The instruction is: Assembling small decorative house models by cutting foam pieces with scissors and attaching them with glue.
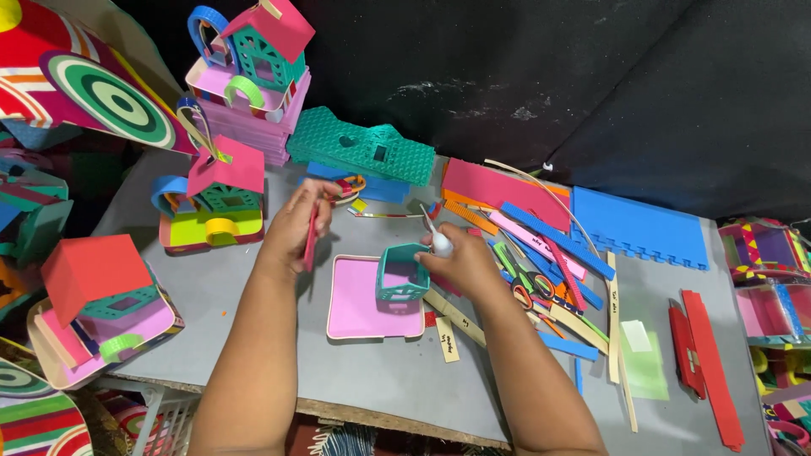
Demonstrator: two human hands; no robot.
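Head view: grey worktop [253, 321] is crowded, edge to edge. Largest items first: blue foam sheet [638, 226] with notched edge lies far right, red-pink sheet [494, 187] beside it, teal roof panel [363, 145] behind the hands. Finished foam houses are stacked at left: one on a pink stack [253, 59], one with green base [211, 207], one with red roof [97, 300] overhanging the worktop edge. A heap of coloured foam strips [541, 245] sits just right of the right hand, with scissors [524, 283] half buried in it.

Pink square base [359, 304] lies centre, and the small teal frame [401, 272] stands on its right edge, steadied by the right hand [460, 262]. That hand's fingers are curled, pinching a white glue bottle [439, 243] with nozzle pointing up-left over the frame. Left hand [296, 228] fingers are pressed together on a thin red strip [311, 241], held upright, apart from the frame.

Risks, judged: the frame is light and open-walled, so it could be crushed or tipped off the base if pressed while the bottle is squeezed by the same hand. Glue could drip onto the pink base or the fingers. The red strip could bend in the pinch. The strip heap and scissors crowd the right forearm; strips could be swept off by an elbow. The red-roof house at the edge could be knocked by the left arm.
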